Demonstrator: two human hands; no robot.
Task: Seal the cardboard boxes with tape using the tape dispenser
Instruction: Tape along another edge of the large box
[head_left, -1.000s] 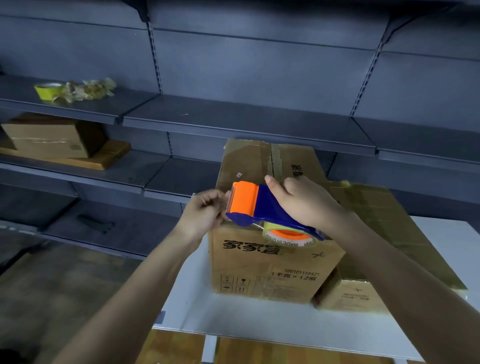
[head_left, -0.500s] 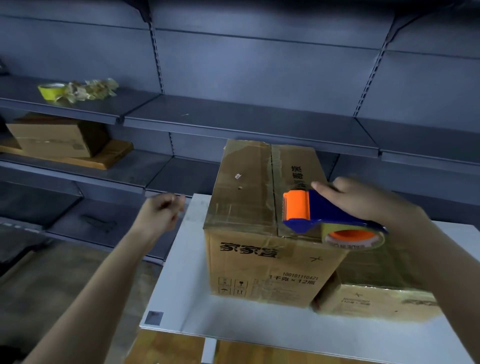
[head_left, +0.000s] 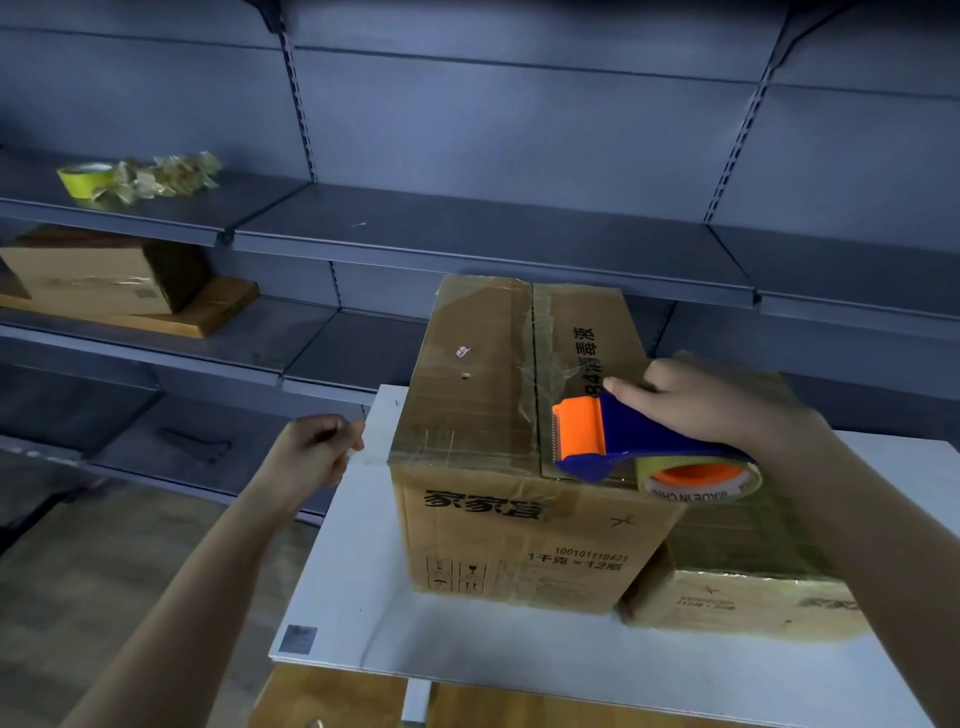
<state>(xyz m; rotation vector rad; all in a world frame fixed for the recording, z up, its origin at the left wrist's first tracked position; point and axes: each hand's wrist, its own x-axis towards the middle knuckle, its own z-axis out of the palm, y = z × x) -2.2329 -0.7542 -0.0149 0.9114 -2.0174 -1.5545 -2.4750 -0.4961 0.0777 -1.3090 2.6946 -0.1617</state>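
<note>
A tall cardboard box (head_left: 483, 374) with a taped middle seam stands on a white table (head_left: 467, 644). A lower, tape-wrapped box (head_left: 743, 608) lies against its right side. My right hand (head_left: 711, 405) grips the blue and orange tape dispenser (head_left: 623, 436), which rests on the tall box's top near the front right edge, with the tape roll (head_left: 696, 478) overhanging. My left hand (head_left: 306, 457) is left of the box with its fingers pinched on a thin clear strip of tape (head_left: 371, 460) that reaches to the box's front left corner.
Grey metal shelves run behind the table. On the upper left shelf are a yellow tape roll (head_left: 85, 179) and crumpled tape (head_left: 166, 174). Below them a cardboard box (head_left: 98, 275) sits on a wooden board (head_left: 218, 306). The floor lies to the left.
My hands have parted. The left hand drew away to the left of the box, and the right hand carried the dispenser to the box's front right.
</note>
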